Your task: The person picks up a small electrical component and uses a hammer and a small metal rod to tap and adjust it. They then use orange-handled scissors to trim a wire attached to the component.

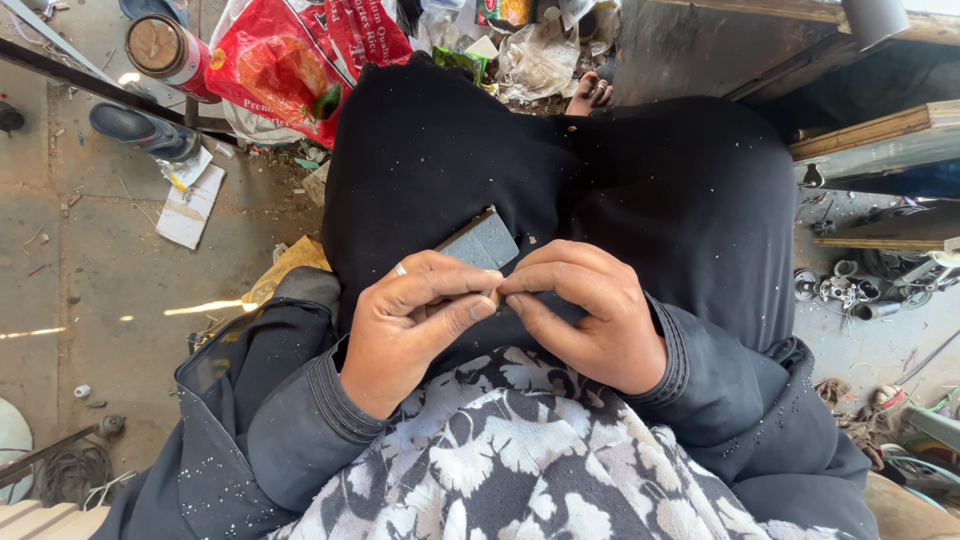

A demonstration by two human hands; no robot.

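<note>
Concrete floor, red sack top left, grey block in both hands

Concrete floor bears a red sack, paper scraps and metal parts

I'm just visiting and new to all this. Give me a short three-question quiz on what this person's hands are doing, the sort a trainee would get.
1. True or false: the small grey flat block is held by the left hand alone.
2. Which finger detail shows on the left hand? A) a ring B) a glove C) a bandage
3. Name the large bright thing on the floor at the top left, beside the round tin.

Key
1. False: the right hand also pinches it, the fingertips of both hands meeting at its lower end over the black-clothed lap.
2. A, a ring.
3. A red printed plastic bag.
</note>
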